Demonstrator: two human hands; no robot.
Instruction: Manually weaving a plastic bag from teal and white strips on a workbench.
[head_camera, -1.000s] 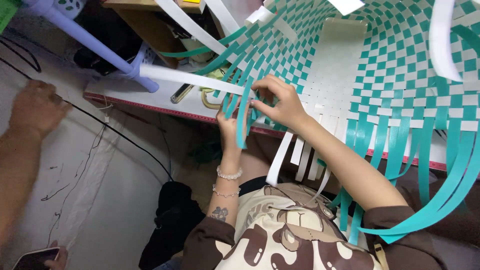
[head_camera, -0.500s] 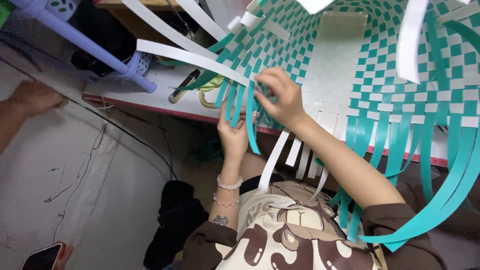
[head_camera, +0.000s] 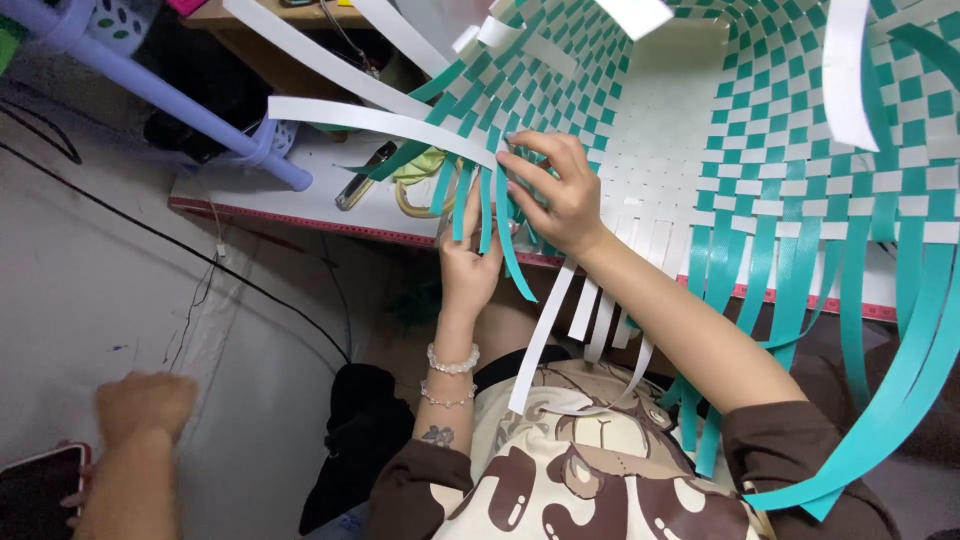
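There is 1 view, from a camera worn on the person's head. It looks steeply down the person's own chest and forearms, so the patterned shirt (head_camera: 590, 470) fills the bottom edge and the worktable (head_camera: 300, 195) runs across the upper half. It sits close: the woven basket (head_camera: 700, 130) overflows the top and right borders, and both hands lie near centre. At the lower left it catches another person's hand (head_camera: 145, 405) by a phone (head_camera: 35, 490). With only 1 view, nothing overlaps.

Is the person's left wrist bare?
No: the left hand, pressed against the teal strips of the woven basket, has two beaded bracelets on its wrist.
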